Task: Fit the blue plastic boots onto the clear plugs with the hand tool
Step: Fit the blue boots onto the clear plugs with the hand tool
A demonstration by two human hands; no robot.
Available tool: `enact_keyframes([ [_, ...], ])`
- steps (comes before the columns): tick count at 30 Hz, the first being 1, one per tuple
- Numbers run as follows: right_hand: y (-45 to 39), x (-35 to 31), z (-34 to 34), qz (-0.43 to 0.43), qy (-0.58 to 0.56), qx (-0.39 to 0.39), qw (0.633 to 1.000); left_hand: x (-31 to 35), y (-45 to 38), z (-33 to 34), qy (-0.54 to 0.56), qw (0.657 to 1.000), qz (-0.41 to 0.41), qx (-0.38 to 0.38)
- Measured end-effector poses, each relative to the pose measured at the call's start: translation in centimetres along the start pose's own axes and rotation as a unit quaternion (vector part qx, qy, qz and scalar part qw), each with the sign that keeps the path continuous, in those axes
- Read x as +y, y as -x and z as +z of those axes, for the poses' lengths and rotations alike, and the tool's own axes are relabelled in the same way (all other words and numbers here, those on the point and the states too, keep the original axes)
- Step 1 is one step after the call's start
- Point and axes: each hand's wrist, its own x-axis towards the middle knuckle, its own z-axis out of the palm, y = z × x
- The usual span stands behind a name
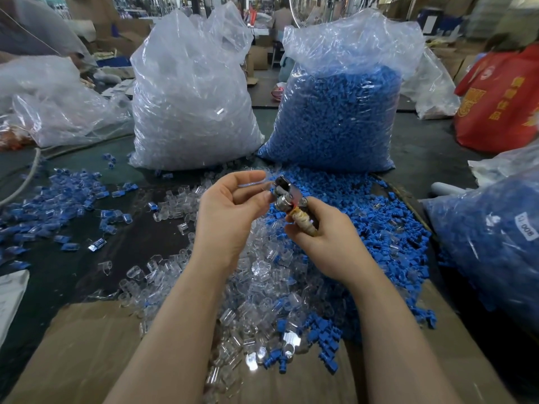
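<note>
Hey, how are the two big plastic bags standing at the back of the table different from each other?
The left bag holds clear plugs, so it looks whitish and see-through; the right bag holds blue boots and looks solid blue. The left bag is filled nearly to its crumpled top, while the right bag has an empty clear stretch above its fill. Both are transparent plastic, open at the top, standing upright side by side on the dark table.
</note>
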Motion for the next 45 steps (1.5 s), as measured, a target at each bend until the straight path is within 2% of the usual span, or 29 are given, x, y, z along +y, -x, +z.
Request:
enact_keyframes([
  [29, 0.2, -0.1, 0.1, -0.003, 0.105, 0.03, 0.994, 0.1, -0.1, -0.2, 0.004, 1.0, -0.01, -0.021],
  [34, 0.1, 0.0, 0.5, -0.01, 0.133, 0.021, 0.991, 0.2, -0.3, -0.7, -0.032, 0.999, -0.02, -0.015],
  [37, 0.0, 0.3, 0.5, -0.005, 0.147, 0.04, 0.988, 0.0, -1.1, -2.2, -0.036, 0.996, -0.07, 0.041],
  [39, 0.0, 0.5, 0.3, -0.001, 0.141, 0.059, 0.988, 0.0, -1.8, -4.1, 0.041, 0.985, -0.126, 0.108],
  [42, 0.1, 0.8, 0.0, 0.003, 0.133, 0.085, 0.988, 0.4, -2.5, -7.9, 0.224, 0.937, -0.18, 0.197],
  [45, 0.1, 1.1, -0.2, 0.012, 0.135, 0.094, 0.986, 0.4, -2.4, -11.0, 0.312, 0.894, -0.192, 0.259],
])
